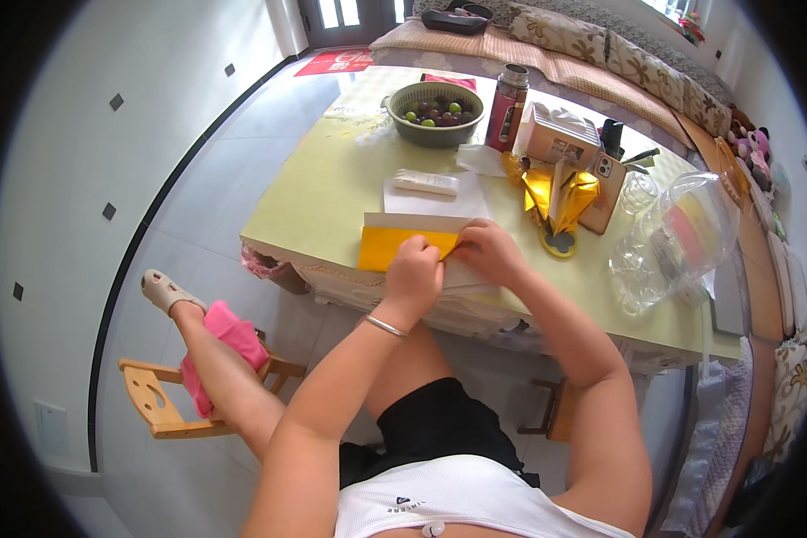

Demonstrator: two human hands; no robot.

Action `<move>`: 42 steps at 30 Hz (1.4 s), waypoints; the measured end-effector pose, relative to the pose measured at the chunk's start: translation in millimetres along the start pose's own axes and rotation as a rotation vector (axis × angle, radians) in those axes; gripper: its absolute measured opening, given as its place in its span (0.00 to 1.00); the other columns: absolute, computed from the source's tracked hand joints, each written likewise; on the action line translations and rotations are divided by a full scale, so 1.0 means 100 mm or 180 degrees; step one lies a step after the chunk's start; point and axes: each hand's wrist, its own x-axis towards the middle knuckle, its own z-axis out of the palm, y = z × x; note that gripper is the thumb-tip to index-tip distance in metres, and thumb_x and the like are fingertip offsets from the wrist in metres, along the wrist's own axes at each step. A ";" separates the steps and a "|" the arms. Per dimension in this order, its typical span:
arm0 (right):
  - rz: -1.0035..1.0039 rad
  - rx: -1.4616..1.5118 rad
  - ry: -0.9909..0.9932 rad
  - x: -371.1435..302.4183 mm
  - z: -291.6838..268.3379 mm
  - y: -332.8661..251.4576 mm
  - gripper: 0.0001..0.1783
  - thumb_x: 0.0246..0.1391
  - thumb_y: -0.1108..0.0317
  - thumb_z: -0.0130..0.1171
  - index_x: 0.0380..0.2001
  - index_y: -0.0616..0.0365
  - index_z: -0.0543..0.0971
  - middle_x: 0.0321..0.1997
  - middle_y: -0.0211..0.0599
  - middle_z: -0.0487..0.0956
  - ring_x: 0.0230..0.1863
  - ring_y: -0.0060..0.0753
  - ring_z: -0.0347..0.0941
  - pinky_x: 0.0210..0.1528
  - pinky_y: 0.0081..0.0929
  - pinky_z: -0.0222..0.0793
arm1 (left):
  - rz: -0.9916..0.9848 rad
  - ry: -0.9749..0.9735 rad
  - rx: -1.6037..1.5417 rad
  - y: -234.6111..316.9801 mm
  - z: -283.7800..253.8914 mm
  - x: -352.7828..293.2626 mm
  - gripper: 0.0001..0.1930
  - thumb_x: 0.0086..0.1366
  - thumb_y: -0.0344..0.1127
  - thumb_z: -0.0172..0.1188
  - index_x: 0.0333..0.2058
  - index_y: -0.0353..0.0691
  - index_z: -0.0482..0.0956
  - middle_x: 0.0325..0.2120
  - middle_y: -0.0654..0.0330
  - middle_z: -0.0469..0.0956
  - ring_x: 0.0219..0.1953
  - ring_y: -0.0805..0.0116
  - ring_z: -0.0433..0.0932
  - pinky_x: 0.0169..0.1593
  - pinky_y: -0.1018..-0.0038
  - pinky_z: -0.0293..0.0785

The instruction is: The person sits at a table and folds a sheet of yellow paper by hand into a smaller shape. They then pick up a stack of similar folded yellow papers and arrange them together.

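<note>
The paper (384, 247) is golden yellow, the bench (309, 202) pale yellow-green, the flask (505, 118) red, the cloth (229, 341) bright pink, the cushions (556, 38) cream with brown motifs

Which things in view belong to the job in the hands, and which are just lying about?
Likely in the job:
yellow sheet, pinched by the left fingers and right fingers;
perhaps the gold foil pieces, close in colour.

Probably just lying about:
fruit bowl;
red flask;
pink box;
phone;
clear plastic container.

open tabletop (305, 193) left of hands (414, 272), bowl (435, 136) and flask (506, 117) beyond, plastic bottle (672, 235) right
</note>
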 end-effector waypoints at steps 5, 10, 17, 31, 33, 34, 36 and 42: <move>0.0784 0.0465 -0.0438 0.16 -0.07 0.13 0.14 0.46 0.59 0.69 0.27 0.59 0.80 0.35 0.35 0.77 0.38 0.40 0.74 0.41 0.33 0.70 | -0.0669 0.0487 -0.0433 0.04 0.02 -0.02 0.07 0.51 0.27 0.66 0.19 0.33 0.77 0.33 0.52 0.72 0.34 0.55 0.74 0.40 0.63 0.72; 0.0807 -0.0013 -0.0301 0.21 0.01 0.00 0.12 0.45 0.58 0.69 0.27 0.54 0.81 0.35 0.33 0.77 0.40 0.38 0.74 0.43 0.33 0.70 | -0.0848 0.0539 -0.0431 0.02 0.06 -0.02 0.09 0.49 0.27 0.66 0.17 0.32 0.74 0.33 0.50 0.72 0.35 0.54 0.74 0.41 0.62 0.72; -0.0260 -0.0672 0.0443 0.08 0.09 0.06 0.14 0.51 0.63 0.63 0.40 0.54 0.78 0.48 0.35 0.78 0.52 0.42 0.71 0.54 0.38 0.67 | -0.0852 0.0578 -0.0090 0.00 0.10 0.02 0.09 0.47 0.26 0.65 0.16 0.32 0.73 0.30 0.49 0.73 0.35 0.51 0.74 0.41 0.61 0.72; -0.0913 -0.1412 -0.0945 -0.14 0.11 -0.18 0.38 0.63 0.46 0.48 0.65 0.64 0.62 0.72 0.48 0.57 0.75 0.43 0.46 0.75 0.40 0.39 | -0.0824 0.0485 -0.0043 -0.07 0.12 0.05 0.09 0.49 0.27 0.65 0.15 0.33 0.74 0.27 0.49 0.73 0.33 0.52 0.74 0.41 0.60 0.72; -0.0955 -0.1421 -0.0980 -0.13 0.10 -0.19 0.38 0.62 0.46 0.48 0.65 0.65 0.61 0.72 0.48 0.57 0.75 0.43 0.46 0.75 0.40 0.40 | -0.0812 0.0507 -0.0017 -0.07 0.13 0.05 0.10 0.50 0.27 0.65 0.15 0.33 0.74 0.27 0.49 0.73 0.33 0.52 0.74 0.41 0.60 0.72; -0.0977 -0.1422 -0.0996 -0.13 0.10 -0.19 0.38 0.62 0.45 0.48 0.65 0.65 0.61 0.72 0.48 0.57 0.75 0.43 0.46 0.75 0.39 0.40 | -0.0806 0.0517 0.0000 -0.06 0.13 0.04 0.10 0.50 0.28 0.65 0.15 0.33 0.74 0.27 0.49 0.73 0.33 0.51 0.74 0.41 0.60 0.72; -0.0954 -0.1363 -0.1021 -0.13 0.09 -0.20 0.39 0.63 0.45 0.47 0.65 0.65 0.61 0.72 0.48 0.56 0.75 0.42 0.46 0.75 0.39 0.40 | -0.0788 0.0535 -0.0004 -0.07 0.13 0.04 0.10 0.50 0.28 0.65 0.16 0.33 0.74 0.27 0.49 0.73 0.33 0.51 0.74 0.41 0.60 0.72; -0.0849 -0.1371 -0.1084 -0.13 0.11 -0.20 0.42 0.62 0.41 0.45 0.66 0.65 0.59 0.74 0.49 0.53 0.75 0.43 0.44 0.75 0.39 0.40 | -0.0990 0.0176 -0.0011 -0.03 0.09 0.06 0.08 0.51 0.29 0.64 0.24 0.28 0.79 0.32 0.47 0.74 0.40 0.50 0.74 0.46 0.60 0.72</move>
